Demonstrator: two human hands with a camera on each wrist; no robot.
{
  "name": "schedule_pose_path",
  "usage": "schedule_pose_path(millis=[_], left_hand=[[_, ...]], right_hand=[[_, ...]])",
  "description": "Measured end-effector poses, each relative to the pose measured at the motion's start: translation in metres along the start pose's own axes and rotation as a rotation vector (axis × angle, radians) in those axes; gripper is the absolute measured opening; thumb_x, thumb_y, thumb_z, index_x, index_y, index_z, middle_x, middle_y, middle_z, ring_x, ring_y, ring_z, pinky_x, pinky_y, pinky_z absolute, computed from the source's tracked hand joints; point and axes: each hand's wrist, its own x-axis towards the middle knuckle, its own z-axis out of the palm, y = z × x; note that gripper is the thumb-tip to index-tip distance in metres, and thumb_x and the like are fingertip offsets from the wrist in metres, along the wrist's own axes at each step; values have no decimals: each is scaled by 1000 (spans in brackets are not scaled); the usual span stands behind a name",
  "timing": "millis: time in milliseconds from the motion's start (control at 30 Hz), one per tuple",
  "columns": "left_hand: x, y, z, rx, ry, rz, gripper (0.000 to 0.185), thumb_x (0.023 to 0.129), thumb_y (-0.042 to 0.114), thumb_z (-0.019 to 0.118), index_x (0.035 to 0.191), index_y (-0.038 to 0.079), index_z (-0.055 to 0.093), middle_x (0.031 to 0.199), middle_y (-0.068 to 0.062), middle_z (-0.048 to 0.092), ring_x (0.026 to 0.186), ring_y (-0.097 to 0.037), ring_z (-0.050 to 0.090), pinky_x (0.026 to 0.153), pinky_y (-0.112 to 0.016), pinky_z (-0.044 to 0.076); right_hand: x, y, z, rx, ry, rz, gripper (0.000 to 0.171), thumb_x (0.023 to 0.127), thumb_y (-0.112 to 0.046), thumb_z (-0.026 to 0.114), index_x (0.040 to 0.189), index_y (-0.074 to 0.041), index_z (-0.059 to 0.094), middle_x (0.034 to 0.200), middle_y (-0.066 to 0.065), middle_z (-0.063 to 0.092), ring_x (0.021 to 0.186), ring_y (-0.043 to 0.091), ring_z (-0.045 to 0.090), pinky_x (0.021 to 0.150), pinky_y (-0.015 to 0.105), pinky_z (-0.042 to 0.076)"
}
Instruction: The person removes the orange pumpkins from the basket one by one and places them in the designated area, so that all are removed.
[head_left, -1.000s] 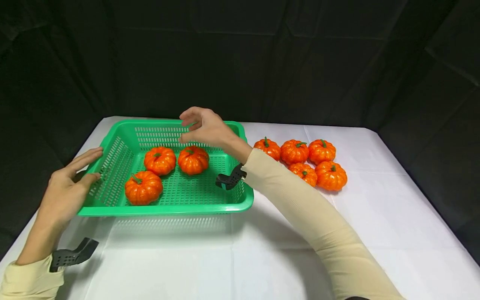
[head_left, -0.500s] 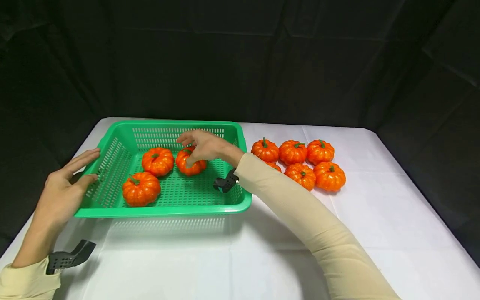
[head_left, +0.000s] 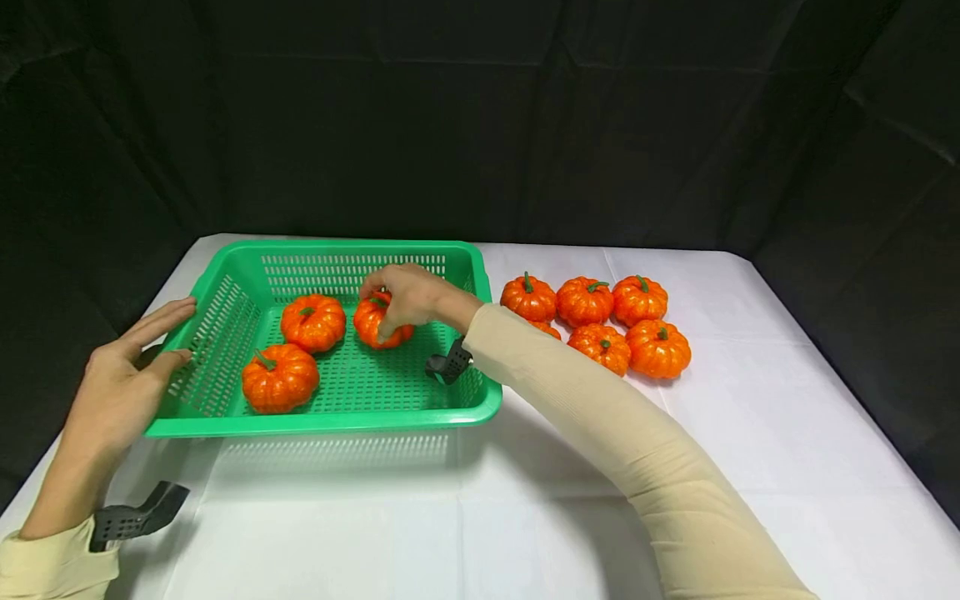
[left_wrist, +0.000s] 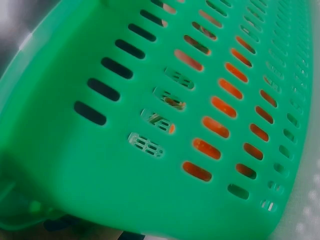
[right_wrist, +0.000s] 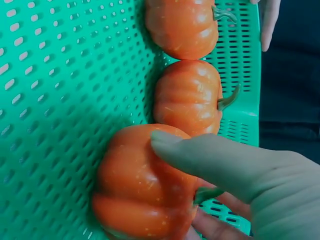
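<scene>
In the head view a green slotted basket holds three orange pumpkins. My right hand reaches in from the right and grips the back right pumpkin. The right wrist view shows my thumb lying over that pumpkin, with fingers curled under by its green stem. Two more pumpkins sit to its left. My left hand is flat, fingers straight, against the basket's left rim. The left wrist view shows only the basket's side wall, orange showing through its slots.
Several more pumpkins cluster on the white tablecloth just right of the basket. Black drapes close in the back and sides. In the right wrist view the other two basket pumpkins line up beyond the held one.
My right hand has dropped from above the basket's back rim onto the back right pumpkin and closed round it. The left hand has stayed at the left rim.
</scene>
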Motion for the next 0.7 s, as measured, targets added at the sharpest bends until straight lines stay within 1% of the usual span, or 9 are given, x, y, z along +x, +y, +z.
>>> schedule_pose_path(millis=[67, 200, 267, 367, 467, 567, 700], left_hand=[[0, 0, 0, 2, 0, 0, 51, 108, 14, 48, 159, 12, 45, 167, -4, 33, 153, -33, 25, 121, -48, 19], [0, 2, 3, 18, 14, -16, 51, 108, 12, 47, 159, 11, 45, 167, -6, 33, 151, -38, 27, 120, -55, 21], [0, 3, 5, 26, 24, -25, 51, 108, 11, 47, 159, 11, 45, 167, -6, 33, 150, -39, 29, 119, -56, 23], [0, 5, 5, 38, 38, -35, 51, 108, 10, 46, 159, 11, 45, 167, -6, 34, 149, -39, 32, 118, -52, 27], [0, 5, 5, 35, 42, -40, 52, 108, 10, 47, 159, 12, 45, 167, -5, 34, 148, -39, 33, 118, -48, 28], [0, 6, 5, 27, 39, -34, 52, 107, 9, 47, 159, 11, 45, 167, -5, 34, 149, -38, 32, 119, -48, 26], [1, 6, 5, 23, 33, -26, 51, 107, 9, 48, 159, 11, 45, 166, -6, 35, 150, -36, 30, 120, -48, 24]], right_hand=[[-1, 1, 1, -14, -12, 4, 67, 79, -12, 93, 139, -21, 65, 147, 1, 54, 120, 19, 51, 96, 32, 48], [-2, 2, 2, -12, -27, 6, 67, 79, -9, 91, 138, -23, 64, 148, 1, 53, 120, 20, 50, 93, 33, 49], [-2, 2, 2, -2, -24, 0, 66, 78, -9, 92, 137, -23, 65, 147, 2, 53, 119, 21, 51, 92, 33, 49], [-2, 1, 1, 45, -29, -2, 65, 78, -11, 93, 135, -23, 66, 147, 4, 52, 120, 21, 51, 93, 34, 49], [-3, 1, 0, 109, -30, 3, 64, 77, -13, 94, 134, -24, 67, 149, 6, 51, 123, 22, 51, 96, 35, 49], [-3, 2, -1, 157, -27, 9, 64, 76, -14, 94, 134, -25, 68, 149, 6, 50, 123, 23, 50, 96, 35, 48], [-6, 3, -1, 189, -16, 7, 64, 75, -18, 94, 134, -27, 68, 147, 3, 51, 122, 21, 51, 95, 34, 49]])
